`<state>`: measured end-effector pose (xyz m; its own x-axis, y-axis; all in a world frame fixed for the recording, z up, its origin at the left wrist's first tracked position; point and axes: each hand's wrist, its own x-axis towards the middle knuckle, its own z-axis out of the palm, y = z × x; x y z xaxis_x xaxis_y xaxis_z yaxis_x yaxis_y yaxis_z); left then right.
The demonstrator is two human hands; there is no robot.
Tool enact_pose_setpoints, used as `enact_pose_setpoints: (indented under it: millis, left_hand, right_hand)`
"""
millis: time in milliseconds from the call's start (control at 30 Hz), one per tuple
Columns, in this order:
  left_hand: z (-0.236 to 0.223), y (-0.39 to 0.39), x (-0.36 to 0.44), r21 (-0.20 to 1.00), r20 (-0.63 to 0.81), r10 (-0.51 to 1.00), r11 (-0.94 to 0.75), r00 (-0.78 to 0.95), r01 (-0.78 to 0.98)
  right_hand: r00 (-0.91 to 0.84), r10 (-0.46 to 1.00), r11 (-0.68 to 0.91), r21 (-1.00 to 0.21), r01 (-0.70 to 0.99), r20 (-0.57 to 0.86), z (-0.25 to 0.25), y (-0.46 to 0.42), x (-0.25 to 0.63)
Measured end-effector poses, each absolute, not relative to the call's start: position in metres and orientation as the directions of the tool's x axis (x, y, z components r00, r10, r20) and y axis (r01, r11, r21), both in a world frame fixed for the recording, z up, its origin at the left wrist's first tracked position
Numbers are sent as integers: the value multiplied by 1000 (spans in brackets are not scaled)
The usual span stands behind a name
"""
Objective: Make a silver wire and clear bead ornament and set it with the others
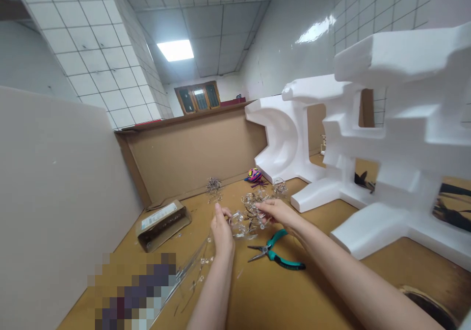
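Observation:
My left hand (222, 232) and my right hand (276, 212) meet over a cardboard work surface (294, 290). Both are closed on a tangle of thin wire with clear beads (248, 218), held just above the surface. The left hand pinches its near-left end, the right hand grips its far-right side. Teal-handled pliers (276, 254) lie on the cardboard just below my right hand, jaws pointing left. Loose wires with beads (195, 266) trail down-left from my left hand.
A small open cardboard box (162, 224) lies at the left. Two more wire bundles (214, 185) (279, 187) and a bright multicoloured toy (253, 175) sit farther back. Large white foam packing blocks (390, 138) stand at the right. Cardboard walls (191, 148) enclose the back and left.

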<state>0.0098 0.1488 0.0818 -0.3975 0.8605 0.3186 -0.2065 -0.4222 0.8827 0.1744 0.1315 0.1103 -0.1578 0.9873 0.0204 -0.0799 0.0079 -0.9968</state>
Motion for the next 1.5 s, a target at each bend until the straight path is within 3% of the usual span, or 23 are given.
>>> enact_pose_setpoints:
  millis: [400,633,867,1133,1267,1500]
  left_hand:
    - [90,148,6,954,254,966,-260,-55,-147]
    - [97,147,-7,936,350,932,-346,91,-58]
    - [118,130,-11,845,473,852,-511,225,157]
    - [129,125,-19,757,533,799,-598,278,264]
    - [130,127,-19,733,591,774,-633,228,249]
    - [128,131,-16,764,587,792,-611,168,208]
  right_hand:
    - [-21,975,210,-945,-251,222,119,136,192]
    - [-39,955,270,-915,-298,294,119,136,193]
    - [-90,950,248,-898,-363,299,115,139,196]
    - [-238,943,106,-887,-449,233,120,136,200]
    - [-270,942,68,-903,-424,198,123,134,203]
    - [-278,924,226,-961,-157,263,129,127,201]
